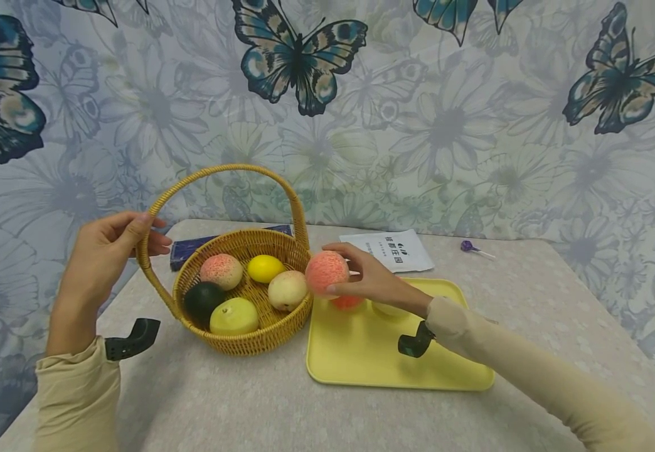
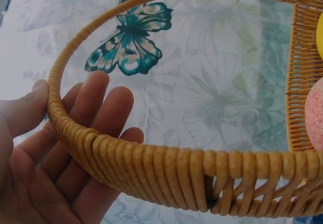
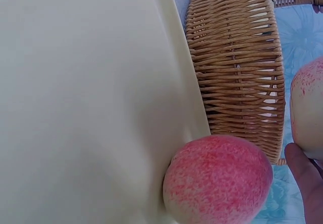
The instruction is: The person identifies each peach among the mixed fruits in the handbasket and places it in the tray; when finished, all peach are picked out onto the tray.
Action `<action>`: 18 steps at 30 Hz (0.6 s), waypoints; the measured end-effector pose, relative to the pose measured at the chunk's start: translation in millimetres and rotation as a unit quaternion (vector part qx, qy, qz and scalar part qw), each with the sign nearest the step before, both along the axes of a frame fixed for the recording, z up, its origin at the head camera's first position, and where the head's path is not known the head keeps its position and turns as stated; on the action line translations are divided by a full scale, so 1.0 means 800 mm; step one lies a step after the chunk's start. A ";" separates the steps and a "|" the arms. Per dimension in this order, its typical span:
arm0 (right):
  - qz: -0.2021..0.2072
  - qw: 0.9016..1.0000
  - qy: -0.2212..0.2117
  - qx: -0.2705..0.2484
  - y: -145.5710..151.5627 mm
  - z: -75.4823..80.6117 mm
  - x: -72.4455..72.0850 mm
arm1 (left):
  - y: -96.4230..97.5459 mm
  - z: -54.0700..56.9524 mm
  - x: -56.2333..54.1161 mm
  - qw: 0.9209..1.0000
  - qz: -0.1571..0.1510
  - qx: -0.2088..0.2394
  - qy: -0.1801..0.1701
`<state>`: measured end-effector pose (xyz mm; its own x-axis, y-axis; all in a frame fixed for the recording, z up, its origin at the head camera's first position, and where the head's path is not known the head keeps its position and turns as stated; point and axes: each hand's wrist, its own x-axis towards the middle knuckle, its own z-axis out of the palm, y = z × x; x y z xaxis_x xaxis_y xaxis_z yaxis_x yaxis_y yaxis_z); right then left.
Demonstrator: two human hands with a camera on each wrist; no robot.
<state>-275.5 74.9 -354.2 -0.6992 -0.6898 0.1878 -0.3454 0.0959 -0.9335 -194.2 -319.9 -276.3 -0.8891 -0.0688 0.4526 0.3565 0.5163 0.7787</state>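
Note:
My left hand (image 1: 98, 263) holds the handle (image 1: 237, 168) of a wicker basket (image 1: 248, 344) at its left side, thumb against the cane and fingers behind it. In my right hand (image 1: 369, 276) is a pink peach (image 1: 326, 274), pinched beside the basket's right rim, above the yellow tray's (image 1: 395, 370) left part. Inside the basket lie another peach (image 1: 221, 271), a lemon (image 1: 266, 269), a pale round fruit (image 1: 288, 290), a dark green fruit (image 1: 204, 301) and a yellow-green fruit (image 1: 234, 316). A further peach (image 3: 219, 181) sits on the tray, partly hidden in the head view.
A yellowish fruit (image 1: 388, 309) on the tray is mostly covered by my right wrist. Behind the tray lies a white printed packet (image 1: 392, 250), with a purple lollipop (image 1: 467, 246) to its right. A dark blue item (image 1: 187, 252) lies behind the basket.

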 end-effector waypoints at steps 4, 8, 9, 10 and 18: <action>-0.003 1.000 0.010 -0.005 0.007 -0.004 0.000 | 0.000 0.000 0.000 1.000 -0.001 0.001 0.001; -0.005 1.000 0.015 -0.007 0.012 -0.005 0.003 | 0.000 0.000 0.000 1.000 -0.004 0.003 0.002; -0.005 1.000 0.014 -0.008 0.013 -0.006 0.003 | 0.000 0.000 0.000 1.000 -0.005 0.003 0.002; -0.006 1.000 0.014 -0.009 0.015 -0.006 0.004 | 0.000 0.000 0.000 1.000 -0.005 0.003 0.003; -0.017 1.000 0.022 -0.003 0.025 -0.010 0.010 | 0.000 -0.001 0.000 1.000 -0.003 0.004 0.006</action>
